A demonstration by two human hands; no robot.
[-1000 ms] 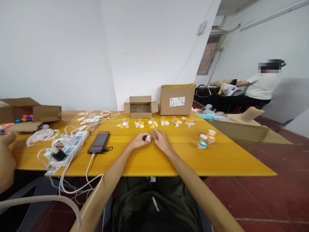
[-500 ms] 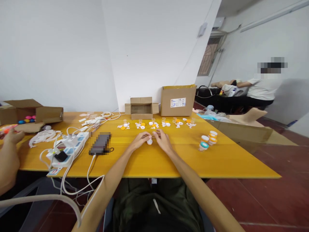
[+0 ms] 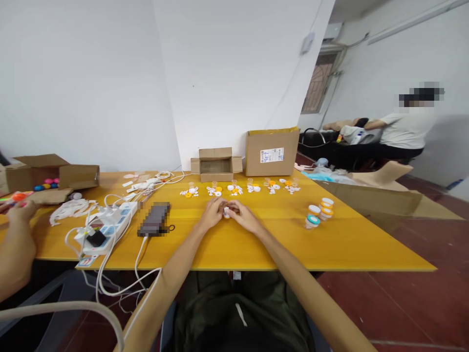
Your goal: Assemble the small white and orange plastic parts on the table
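Observation:
My left hand (image 3: 213, 213) and my right hand (image 3: 245, 216) meet above the middle of the yellow table, fingers curled round a small white and clear plastic piece (image 3: 226, 211). It looks like a little cup with a white part at its top; the fingers cover most of it. Beyond my hands, a row of small heaps holds clear cups (image 3: 250, 181), orange rings (image 3: 219, 189) and white discs and bits (image 3: 257, 188). To the right stand several small lidded jars, among them a teal-lidded jar (image 3: 312, 221) and a white-lidded jar (image 3: 328, 201).
An open cardboard box (image 3: 216, 168) and a larger closed box (image 3: 271, 154) stand at the back. Left of me lie a phone (image 3: 156, 219), a power strip (image 3: 110, 230) and white cables. Another person's hand (image 3: 20, 215) holds an orange ball (image 3: 18, 196) at far left.
My hands have come closer together around the piece; my right fingers, which held a clear cup beside it, now close on it. The view has shifted slightly.

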